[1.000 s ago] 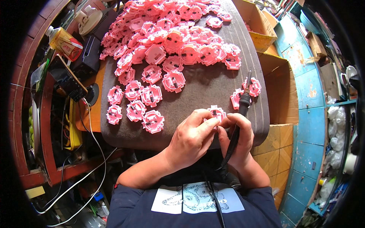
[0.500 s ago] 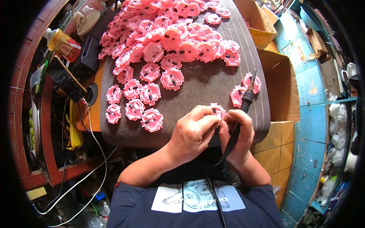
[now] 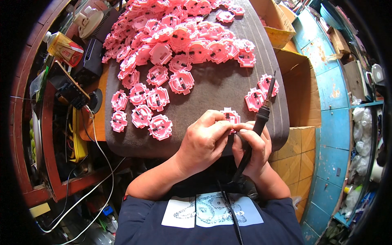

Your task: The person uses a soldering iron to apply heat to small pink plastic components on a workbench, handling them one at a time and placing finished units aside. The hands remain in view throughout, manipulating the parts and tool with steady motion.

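My left hand (image 3: 204,143) is closed, its thumb and forefinger pinching at a pink plastic housing (image 3: 231,115) near the front of the dark mat. My right hand (image 3: 255,149) has its fingers wrapped round a black soldering iron (image 3: 261,120), its metal tip pointing away from me, while a fingertip reaches to the held housing beside my left thumb. Any small part between the fingertips is too small to make out. Two loose pink housings (image 3: 255,100) lie beyond the iron, and several more with black inserts (image 3: 160,127) lie left of my hands.
A large heap of pink housings (image 3: 179,38) covers the far half of the mat (image 3: 208,90). Cardboard boxes (image 3: 300,94) stand on the right. On the left are a phone on a stand (image 3: 69,85), a yellow-liquid bottle (image 3: 65,49), black equipment (image 3: 87,61) and white cables.
Both hands have shifted slightly upward in the view, and my right fingers have moved closer across the held housing toward my left thumb. The surrounding pieces appear a little higher and further left.
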Motion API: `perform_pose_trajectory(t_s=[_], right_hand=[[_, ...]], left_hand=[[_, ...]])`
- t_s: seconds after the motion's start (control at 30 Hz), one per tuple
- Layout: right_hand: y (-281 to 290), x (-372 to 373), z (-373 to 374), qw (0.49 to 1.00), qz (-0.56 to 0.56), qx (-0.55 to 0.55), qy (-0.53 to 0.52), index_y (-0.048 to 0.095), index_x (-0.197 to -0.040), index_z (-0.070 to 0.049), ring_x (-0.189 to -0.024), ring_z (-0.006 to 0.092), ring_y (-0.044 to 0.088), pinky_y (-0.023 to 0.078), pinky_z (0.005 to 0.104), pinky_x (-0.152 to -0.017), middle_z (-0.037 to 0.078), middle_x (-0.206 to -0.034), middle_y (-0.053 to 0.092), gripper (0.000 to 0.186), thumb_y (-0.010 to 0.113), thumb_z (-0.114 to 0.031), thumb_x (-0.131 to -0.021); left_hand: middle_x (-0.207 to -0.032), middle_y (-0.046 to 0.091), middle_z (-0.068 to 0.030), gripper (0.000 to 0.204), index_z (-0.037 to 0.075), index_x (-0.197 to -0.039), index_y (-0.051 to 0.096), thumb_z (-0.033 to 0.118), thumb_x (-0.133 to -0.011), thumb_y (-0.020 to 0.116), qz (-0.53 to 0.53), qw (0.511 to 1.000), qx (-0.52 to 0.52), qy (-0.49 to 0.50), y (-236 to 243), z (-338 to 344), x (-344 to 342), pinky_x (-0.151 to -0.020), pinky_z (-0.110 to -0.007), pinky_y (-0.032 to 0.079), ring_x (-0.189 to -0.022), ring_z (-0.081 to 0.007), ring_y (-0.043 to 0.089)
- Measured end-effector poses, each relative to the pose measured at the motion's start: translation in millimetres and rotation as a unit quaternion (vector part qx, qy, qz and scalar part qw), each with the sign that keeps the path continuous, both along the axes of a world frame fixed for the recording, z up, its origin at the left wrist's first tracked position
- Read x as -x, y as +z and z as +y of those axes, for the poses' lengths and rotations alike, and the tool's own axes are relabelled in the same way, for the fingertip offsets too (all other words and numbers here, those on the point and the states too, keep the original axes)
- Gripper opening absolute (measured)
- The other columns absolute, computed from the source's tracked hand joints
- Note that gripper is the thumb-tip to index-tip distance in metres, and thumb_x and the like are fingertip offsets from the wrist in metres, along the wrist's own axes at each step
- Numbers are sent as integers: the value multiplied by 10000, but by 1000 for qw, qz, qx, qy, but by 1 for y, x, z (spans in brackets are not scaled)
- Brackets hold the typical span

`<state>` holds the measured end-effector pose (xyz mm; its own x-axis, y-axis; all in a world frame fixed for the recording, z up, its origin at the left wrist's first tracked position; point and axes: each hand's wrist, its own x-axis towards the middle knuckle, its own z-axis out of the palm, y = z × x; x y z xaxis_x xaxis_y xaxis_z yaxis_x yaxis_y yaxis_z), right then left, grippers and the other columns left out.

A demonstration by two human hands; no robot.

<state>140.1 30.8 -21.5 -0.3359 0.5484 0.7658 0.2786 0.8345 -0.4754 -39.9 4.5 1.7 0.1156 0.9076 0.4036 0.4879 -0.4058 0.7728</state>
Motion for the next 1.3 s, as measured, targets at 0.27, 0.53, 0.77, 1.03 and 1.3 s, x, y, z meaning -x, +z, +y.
perform_pose_trajectory(t_s=[0.27,0.53,0.77,1.03,1.3], right_hand=[[-2,3,5,1000,14,-6,2,565,-1253,-46,-816,351,691,563,431,-741,183,-1037,727,472,726,100,-834],[-2,-4,4,999,37,0,15,576,-1248,-31,-802,348,690,569,439,-729,193,-1019,732,342,715,-34,-935],[-4,-44,-16,999,36,0,-19,479,-1436,29,-825,359,685,566,475,-751,227,-1051,710,685,609,-524,-1052],[46,-67,-38,998,-34,48,35,663,-1163,32,-709,283,647,554,382,-613,155,-907,675,335,744,-223,-961],[50,-65,-40,997,-64,28,33,681,-1086,43,-649,263,643,537,365,-578,123,-836,683,267,734,-72,-851]], left_hand=[[-1073,677,-127,241,31,-1090,755,-52,-865,777,-7,1000,20,15,2,-2,0,-683,-320,559,-841,-227,694],[-1049,665,-136,233,23,-1063,730,-53,-847,772,25,1000,-13,4,1,1,0,-739,-359,568,-883,-280,692],[-1059,665,-149,223,17,-1045,716,-59,-841,759,30,1000,-6,-4,4,1,0,-798,-380,571,-926,-316,694],[-1049,666,-144,226,15,-1048,707,-68,-842,750,36,999,-12,-8,5,2,0,-808,-382,570,-926,-318,694],[-1047,665,-142,219,16,-1050,706,-67,-852,751,42,999,-11,-12,4,1,1,-810,-381,571,-927,-318,695]])
